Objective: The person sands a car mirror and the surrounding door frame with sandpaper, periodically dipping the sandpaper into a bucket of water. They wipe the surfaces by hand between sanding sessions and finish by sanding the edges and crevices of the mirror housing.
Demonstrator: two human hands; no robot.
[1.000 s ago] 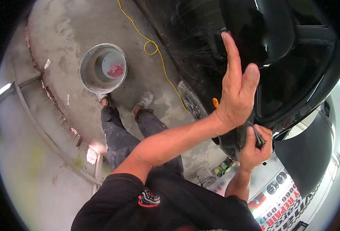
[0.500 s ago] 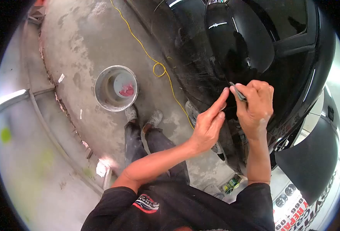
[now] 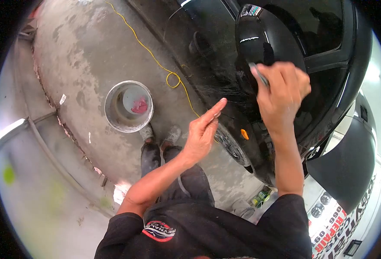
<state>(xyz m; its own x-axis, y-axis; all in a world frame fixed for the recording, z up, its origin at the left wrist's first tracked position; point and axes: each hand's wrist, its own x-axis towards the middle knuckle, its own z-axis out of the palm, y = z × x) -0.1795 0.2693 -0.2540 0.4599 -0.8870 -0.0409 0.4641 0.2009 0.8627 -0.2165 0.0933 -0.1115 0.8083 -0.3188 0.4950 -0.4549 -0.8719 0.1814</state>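
In my right hand (image 3: 281,93) a thin, flat grey piece (image 3: 259,74) is pinched between thumb and fingers; its exact kind I cannot tell. Its tip overlaps the lower edge of the glossy black side mirror (image 3: 270,41) of a black car (image 3: 324,82). My left hand (image 3: 202,136) hangs in the air to the left, holding nothing, its fingers stretched out and thumb apart. Behind that hand lie the car's front wheel (image 3: 231,146) and its dark, scuffed side. An orange side marker (image 3: 244,134) shows on the panel between my two forearms.
A metal bucket (image 3: 109,110) with pale water and a pink cloth (image 3: 139,105) stands on the concrete floor by my feet. A yellow cord (image 3: 153,58) runs along the floor beside the car. Green-labelled containers (image 3: 261,197) sit low near the front.
My left hand has drawn back left and down, away from my right hand. My right hand has risen toward the mirror with the grey piece, and the orange marker has come into view.
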